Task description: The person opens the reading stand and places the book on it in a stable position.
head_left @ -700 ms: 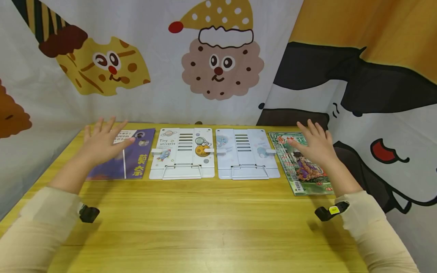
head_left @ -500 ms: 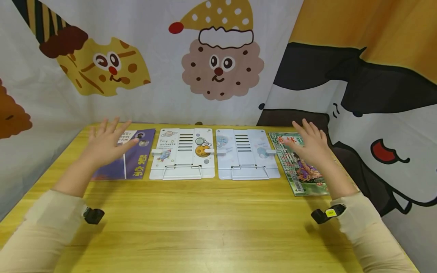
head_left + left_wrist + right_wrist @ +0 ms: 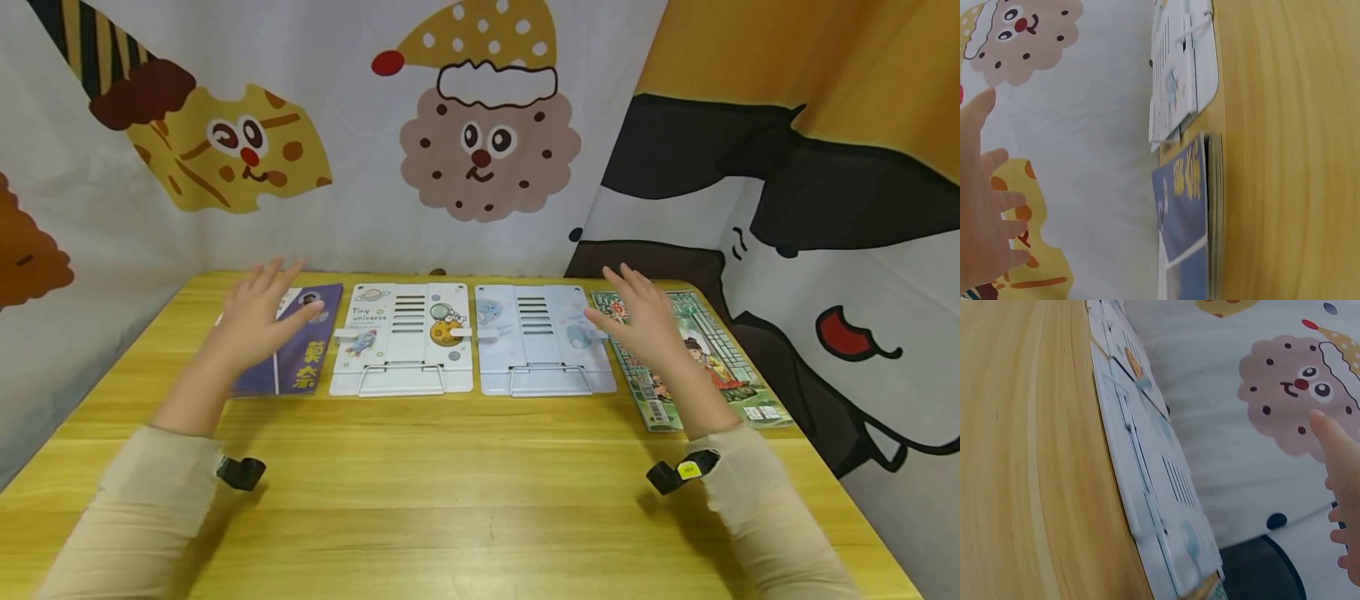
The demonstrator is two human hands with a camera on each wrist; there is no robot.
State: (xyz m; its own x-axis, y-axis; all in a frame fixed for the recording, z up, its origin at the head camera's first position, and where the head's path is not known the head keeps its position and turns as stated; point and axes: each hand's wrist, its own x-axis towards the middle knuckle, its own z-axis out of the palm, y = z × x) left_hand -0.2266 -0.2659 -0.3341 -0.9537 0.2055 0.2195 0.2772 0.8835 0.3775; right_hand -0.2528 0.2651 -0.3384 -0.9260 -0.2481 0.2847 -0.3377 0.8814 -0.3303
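My left hand [image 3: 258,317] hovers over the purple book [image 3: 303,354], fingers spread and nothing in them. Part of that book is hidden behind the hand; in the left wrist view its page edges [image 3: 1215,206] show it is thick. A white folding book stand [image 3: 408,321] printed "Tiny universe" lies flat beside it. To its right lies a pale blue book stand [image 3: 534,350], also flat, with a wire rest at its front. My right hand [image 3: 641,325], empty with fingers extended, hangs above the gap between this stand and a green illustrated magazine [image 3: 731,367].
The wooden table [image 3: 480,492] reaches back to a white cloth [image 3: 345,242] printed with cartoon food. Another printed cloth [image 3: 900,292] closes off the right side. A small black camera [image 3: 242,473] sits on the left wrist, and a similar camera [image 3: 678,472] on the right.
Both hands have moved inward, the left to the right and the right to the left. More of the green magazine is uncovered now. The books and stands have stayed in place.
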